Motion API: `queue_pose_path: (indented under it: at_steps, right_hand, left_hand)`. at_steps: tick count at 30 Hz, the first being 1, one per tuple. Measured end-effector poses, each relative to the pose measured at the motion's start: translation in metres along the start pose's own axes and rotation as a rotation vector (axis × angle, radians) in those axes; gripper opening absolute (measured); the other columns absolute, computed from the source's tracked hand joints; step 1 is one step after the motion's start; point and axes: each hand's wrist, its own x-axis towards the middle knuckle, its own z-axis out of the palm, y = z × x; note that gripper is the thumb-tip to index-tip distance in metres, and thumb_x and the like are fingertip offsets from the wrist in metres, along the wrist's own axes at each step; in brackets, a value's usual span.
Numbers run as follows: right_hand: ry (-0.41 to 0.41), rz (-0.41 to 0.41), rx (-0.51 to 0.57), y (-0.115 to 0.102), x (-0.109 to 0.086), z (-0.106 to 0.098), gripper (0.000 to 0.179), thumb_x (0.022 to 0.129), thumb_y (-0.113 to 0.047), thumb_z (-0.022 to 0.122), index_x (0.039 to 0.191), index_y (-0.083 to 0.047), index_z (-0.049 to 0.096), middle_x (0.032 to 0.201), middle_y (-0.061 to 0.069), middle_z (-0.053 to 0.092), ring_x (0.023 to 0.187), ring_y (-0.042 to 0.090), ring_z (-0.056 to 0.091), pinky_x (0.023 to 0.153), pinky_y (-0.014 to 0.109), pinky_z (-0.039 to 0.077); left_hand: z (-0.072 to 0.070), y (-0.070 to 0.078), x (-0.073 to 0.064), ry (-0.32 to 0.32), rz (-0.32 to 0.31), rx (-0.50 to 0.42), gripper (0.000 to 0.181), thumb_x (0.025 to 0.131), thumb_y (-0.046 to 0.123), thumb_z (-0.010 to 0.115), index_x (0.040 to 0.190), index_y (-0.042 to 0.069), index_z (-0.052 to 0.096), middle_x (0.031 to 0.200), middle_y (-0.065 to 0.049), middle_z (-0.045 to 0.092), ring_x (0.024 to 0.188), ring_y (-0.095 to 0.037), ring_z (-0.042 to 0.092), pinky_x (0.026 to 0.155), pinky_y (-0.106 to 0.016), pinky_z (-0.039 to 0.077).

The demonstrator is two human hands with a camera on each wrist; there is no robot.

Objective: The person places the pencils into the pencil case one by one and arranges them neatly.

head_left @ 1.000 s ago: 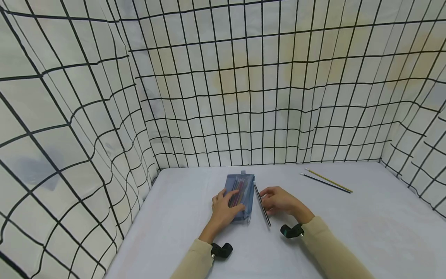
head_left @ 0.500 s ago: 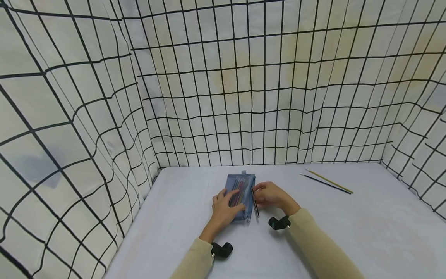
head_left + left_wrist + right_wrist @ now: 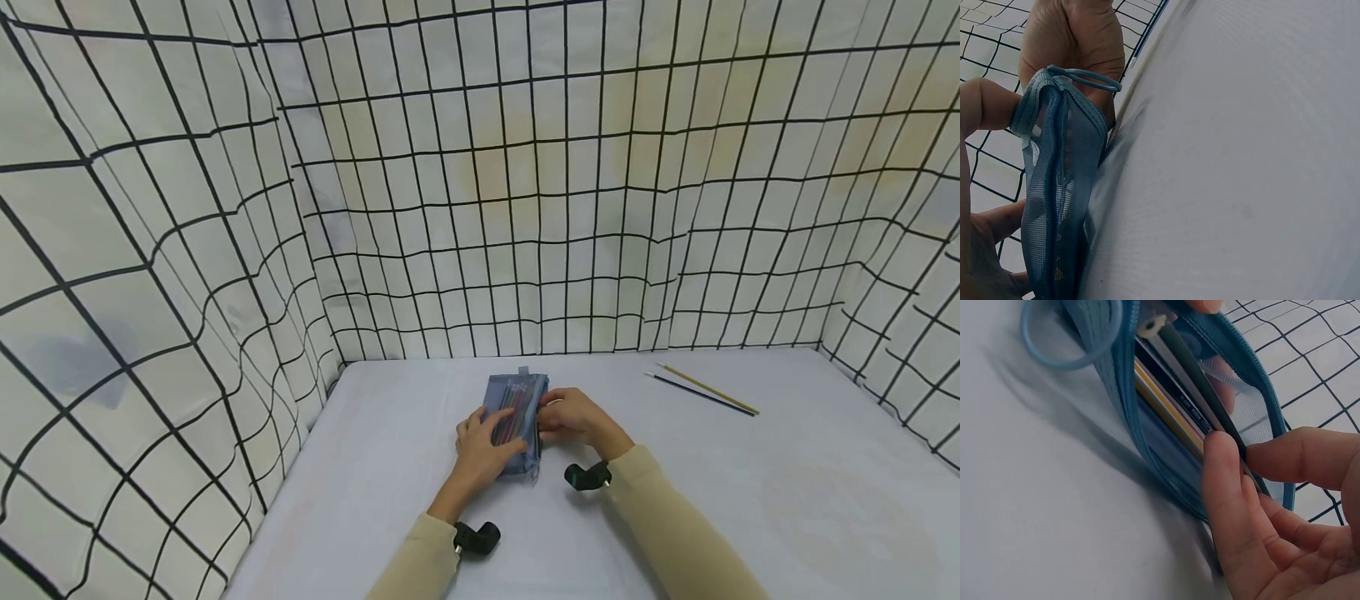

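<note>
A blue mesh pencil case (image 3: 497, 388) lies on the table with pencils showing through it. My left hand (image 3: 480, 454) grips it from the left, its thumb at the edge of the open zip. My right hand (image 3: 576, 423) is at the case's right side. In the right wrist view, its thumb and fingers pinch a dark green pencil (image 3: 1192, 376) whose pale end lies inside the open case. Beside that pencil are several others, including a yellow striped pencil (image 3: 1163, 412). The pencils' far ends are hidden by my fingers. A blue loop (image 3: 1088, 78) hangs at the case's end.
A yellow pencil (image 3: 708, 389) and a black pencil (image 3: 697, 392) lie at the back right of the white table (image 3: 825, 500). Black netting (image 3: 566, 242) over white sheeting encloses the back and sides. Small black cameras (image 3: 477, 540) sit on both wrists.
My right hand has moved left and brought the dark pencil from beside the case into its open side. My left hand has stayed on the case.
</note>
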Motion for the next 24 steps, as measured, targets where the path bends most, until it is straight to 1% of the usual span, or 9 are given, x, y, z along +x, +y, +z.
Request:
queue_pose_path:
  at_steps: [6,10,13,18,21,24]
  right_hand:
    - [-0.004,0.001,0.062,0.000,0.000,0.005,0.050,0.091,0.000,0.064,0.139,0.007,0.048,0.104,0.017,0.070,0.082,0.019,0.070,0.073,0.032,0.062]
    - [0.002,0.004,0.090,0.000,0.000,0.008,0.053,0.092,0.002,0.063,0.141,0.008,0.045,0.099,0.015,0.070,0.079,0.017,0.070,0.072,0.031,0.062]
    - [0.010,0.014,0.102,0.000,0.000,0.011,0.052,0.093,0.002,0.062,0.142,0.007,0.045,0.093,0.014,0.070,0.075,0.017,0.070,0.069,0.029,0.061]
    - [0.014,0.007,0.097,0.002,-0.001,0.013,0.045,0.094,0.001,0.062,0.137,0.006,0.049,0.084,0.012,0.070,0.070,0.016,0.070,0.067,0.027,0.061]
    - [0.006,-0.009,0.071,0.003,-0.004,0.010,0.044,0.093,0.001,0.063,0.135,0.006,0.051,0.085,0.013,0.070,0.070,0.015,0.070,0.066,0.028,0.061]
    - [0.002,-0.036,0.007,0.004,-0.008,0.004,0.043,0.092,-0.001,0.065,0.134,0.004,0.054,0.089,0.013,0.071,0.071,0.014,0.068,0.066,0.028,0.060]
  left_hand:
    - [0.001,-0.001,-0.001,0.004,0.010,-0.002,0.068,0.081,0.044,0.072,0.144,0.025,0.059,0.165,-0.017,0.027,0.146,-0.042,0.022,0.109,-0.072,0.029]
    - [0.001,0.000,-0.001,0.003,0.014,-0.004,0.067,0.082,0.044,0.072,0.144,0.024,0.058,0.165,-0.018,0.027,0.145,-0.043,0.022,0.109,-0.073,0.028]
    - [0.000,-0.001,-0.001,0.001,0.010,-0.004,0.067,0.082,0.044,0.072,0.145,0.024,0.058,0.165,-0.018,0.027,0.145,-0.043,0.022,0.110,-0.072,0.028]
    - [0.000,-0.001,0.000,0.004,0.019,0.000,0.067,0.081,0.043,0.072,0.144,0.024,0.059,0.165,-0.018,0.027,0.145,-0.043,0.022,0.109,-0.071,0.028]
    - [0.000,-0.001,0.000,0.004,0.021,-0.002,0.067,0.081,0.043,0.072,0.144,0.024,0.059,0.165,-0.018,0.027,0.145,-0.043,0.022,0.109,-0.071,0.028]
    - [0.000,-0.001,0.000,0.004,0.020,-0.008,0.066,0.082,0.042,0.072,0.144,0.024,0.059,0.165,-0.018,0.027,0.146,-0.042,0.022,0.110,-0.071,0.028]
